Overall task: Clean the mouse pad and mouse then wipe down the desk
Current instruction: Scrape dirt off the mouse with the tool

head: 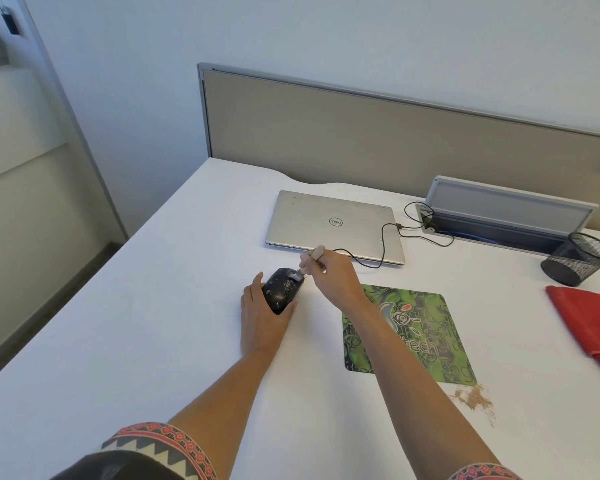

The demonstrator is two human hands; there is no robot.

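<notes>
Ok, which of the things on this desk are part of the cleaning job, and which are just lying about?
Part of the job:
mouse, gripped by the left hand
brush, held in the right hand
mouse pad
crumbs
desk
red cloth, probably for wiping

Just lying about:
closed laptop
black cable
mesh cup
</notes>
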